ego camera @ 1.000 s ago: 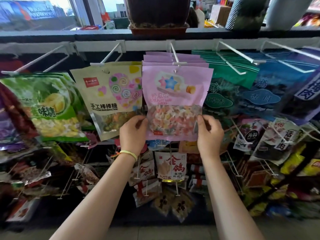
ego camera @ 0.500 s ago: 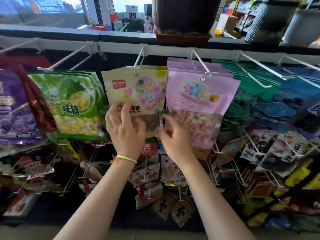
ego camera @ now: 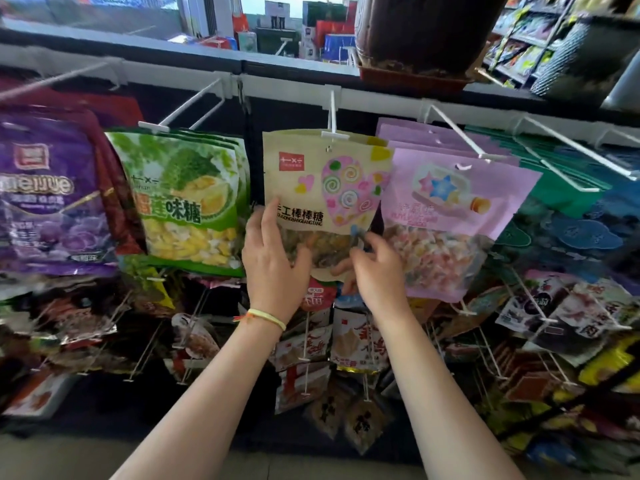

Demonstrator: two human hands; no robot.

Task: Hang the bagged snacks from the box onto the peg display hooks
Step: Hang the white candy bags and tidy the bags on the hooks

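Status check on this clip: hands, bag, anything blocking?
Left hand holds beige lollipop bag at its lower left edge. Right hand at its lower right corner, grip unclear. Bag on its peg hook. Pink star-candy bag crowds the right side.

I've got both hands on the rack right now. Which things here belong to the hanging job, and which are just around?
Job:
beige lollipop bag, on its peg hook
left hand and right hand, both at that bag
pink star candy bags
green durian candy bags

Just around:
purple bag
plant pot on the ledge
lower-row packets
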